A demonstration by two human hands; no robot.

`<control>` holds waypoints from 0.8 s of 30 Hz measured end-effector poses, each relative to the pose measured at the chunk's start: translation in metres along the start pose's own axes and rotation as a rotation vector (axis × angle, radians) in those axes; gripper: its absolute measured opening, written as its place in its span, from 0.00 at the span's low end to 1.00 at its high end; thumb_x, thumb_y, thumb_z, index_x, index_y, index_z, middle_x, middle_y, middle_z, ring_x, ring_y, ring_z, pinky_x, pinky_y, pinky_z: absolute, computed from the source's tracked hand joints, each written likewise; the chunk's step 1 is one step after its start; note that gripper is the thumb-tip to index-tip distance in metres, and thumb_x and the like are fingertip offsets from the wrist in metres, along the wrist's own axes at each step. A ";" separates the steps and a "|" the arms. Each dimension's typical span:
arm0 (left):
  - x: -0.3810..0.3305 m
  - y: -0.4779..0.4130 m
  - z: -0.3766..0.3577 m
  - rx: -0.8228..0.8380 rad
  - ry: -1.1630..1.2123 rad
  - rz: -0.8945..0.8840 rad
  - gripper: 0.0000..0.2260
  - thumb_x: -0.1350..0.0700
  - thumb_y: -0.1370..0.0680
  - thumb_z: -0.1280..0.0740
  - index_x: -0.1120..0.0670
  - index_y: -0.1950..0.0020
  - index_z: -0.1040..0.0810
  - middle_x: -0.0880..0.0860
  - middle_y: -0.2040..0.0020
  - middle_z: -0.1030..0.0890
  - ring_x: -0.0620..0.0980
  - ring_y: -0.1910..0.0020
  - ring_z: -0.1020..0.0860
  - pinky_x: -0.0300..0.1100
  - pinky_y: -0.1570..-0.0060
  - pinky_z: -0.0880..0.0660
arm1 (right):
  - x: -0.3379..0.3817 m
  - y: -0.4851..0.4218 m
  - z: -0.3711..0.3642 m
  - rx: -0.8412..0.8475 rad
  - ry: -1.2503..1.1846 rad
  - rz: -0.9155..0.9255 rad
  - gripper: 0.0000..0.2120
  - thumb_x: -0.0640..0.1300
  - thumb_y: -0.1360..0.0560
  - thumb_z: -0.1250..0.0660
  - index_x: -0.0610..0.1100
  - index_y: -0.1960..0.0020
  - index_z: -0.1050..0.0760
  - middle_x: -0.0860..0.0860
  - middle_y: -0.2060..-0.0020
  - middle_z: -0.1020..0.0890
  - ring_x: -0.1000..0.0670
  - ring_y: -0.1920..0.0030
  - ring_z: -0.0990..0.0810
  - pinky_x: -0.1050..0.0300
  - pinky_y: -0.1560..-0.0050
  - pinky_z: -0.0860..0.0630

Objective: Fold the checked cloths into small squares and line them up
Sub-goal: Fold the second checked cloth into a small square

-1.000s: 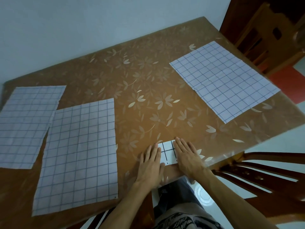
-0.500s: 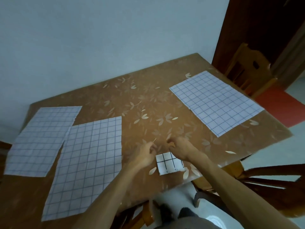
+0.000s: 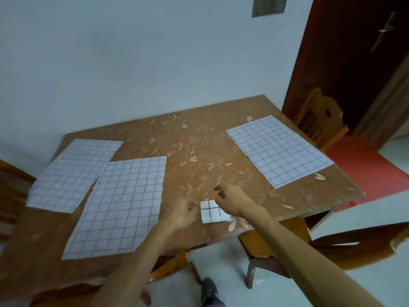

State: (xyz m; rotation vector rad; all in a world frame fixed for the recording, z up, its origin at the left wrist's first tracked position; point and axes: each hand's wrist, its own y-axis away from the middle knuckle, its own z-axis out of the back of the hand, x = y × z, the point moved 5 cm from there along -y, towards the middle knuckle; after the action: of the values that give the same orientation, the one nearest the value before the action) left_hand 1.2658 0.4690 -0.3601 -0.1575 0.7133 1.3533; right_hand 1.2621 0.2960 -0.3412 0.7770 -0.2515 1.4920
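One square folded, three cloths left to fold.
On the table [image 3: 199, 138] the near-left cloth [image 3: 124, 204], right cloth [image 3: 278, 149] and far-left cloth [image 3: 75, 173] lie flat. The folded square [image 3: 211, 212] sits at the near edge between the left hand [image 3: 183, 212] and right hand [image 3: 231, 201], both loosely curled and gripping nothing. The next move is probably reaching for a flat cloth.

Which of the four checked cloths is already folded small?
The small folded cloth at the near edge of the table, between left hand and right hand. The far-left cloth, the centre-left cloth and the right cloth all lie spread flat.
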 end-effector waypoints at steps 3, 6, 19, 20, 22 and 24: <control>0.017 0.027 0.004 -0.034 0.013 0.030 0.10 0.57 0.19 0.37 0.52 0.41 0.18 0.49 0.33 0.24 0.45 0.42 0.23 0.35 0.48 0.27 | 0.020 0.008 -0.019 0.035 0.008 0.058 0.19 0.41 0.22 0.39 0.42 0.31 0.29 0.43 0.39 0.21 0.43 0.40 0.23 0.53 0.41 0.26; 0.045 0.051 0.015 -0.070 0.064 0.119 0.10 0.55 0.19 0.38 0.49 0.42 0.19 0.48 0.38 0.20 0.46 0.43 0.22 0.41 0.41 0.25 | 0.045 0.007 -0.042 0.087 0.018 0.104 0.20 0.42 0.22 0.40 0.42 0.30 0.30 0.43 0.39 0.21 0.43 0.39 0.23 0.54 0.41 0.27; 0.222 0.087 0.077 -0.146 0.116 0.275 0.10 0.55 0.20 0.36 0.49 0.39 0.22 0.49 0.42 0.20 0.46 0.46 0.21 0.47 0.43 0.21 | 0.170 -0.052 -0.157 0.178 0.087 0.301 0.19 0.43 0.22 0.38 0.46 0.32 0.27 0.50 0.40 0.19 0.50 0.41 0.22 0.57 0.40 0.26; 0.236 0.084 0.082 -0.147 0.117 0.266 0.10 0.55 0.20 0.35 0.49 0.39 0.22 0.49 0.42 0.20 0.46 0.45 0.21 0.47 0.42 0.22 | 0.178 -0.058 -0.167 0.178 0.079 0.312 0.18 0.42 0.23 0.38 0.46 0.33 0.27 0.50 0.41 0.19 0.51 0.42 0.22 0.59 0.42 0.26; 0.262 0.078 0.089 -0.128 0.096 0.239 0.10 0.56 0.20 0.35 0.50 0.40 0.21 0.49 0.42 0.20 0.47 0.43 0.22 0.46 0.42 0.22 | 0.191 -0.069 -0.189 0.201 0.095 0.339 0.17 0.42 0.23 0.37 0.46 0.34 0.26 0.50 0.42 0.19 0.51 0.43 0.21 0.59 0.43 0.25; 0.281 0.073 0.092 -0.105 0.021 0.190 0.10 0.56 0.20 0.35 0.48 0.40 0.21 0.48 0.41 0.20 0.47 0.41 0.23 0.46 0.42 0.23 | 0.197 -0.079 -0.208 0.218 0.113 0.330 0.16 0.43 0.23 0.36 0.47 0.35 0.25 0.50 0.43 0.19 0.50 0.44 0.21 0.58 0.42 0.25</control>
State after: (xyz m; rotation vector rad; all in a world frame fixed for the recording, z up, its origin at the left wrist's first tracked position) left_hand 1.2446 0.7664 -0.4213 -0.1922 0.6882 1.5735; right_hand 1.2944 0.5853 -0.4018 0.8500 -0.1367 1.8925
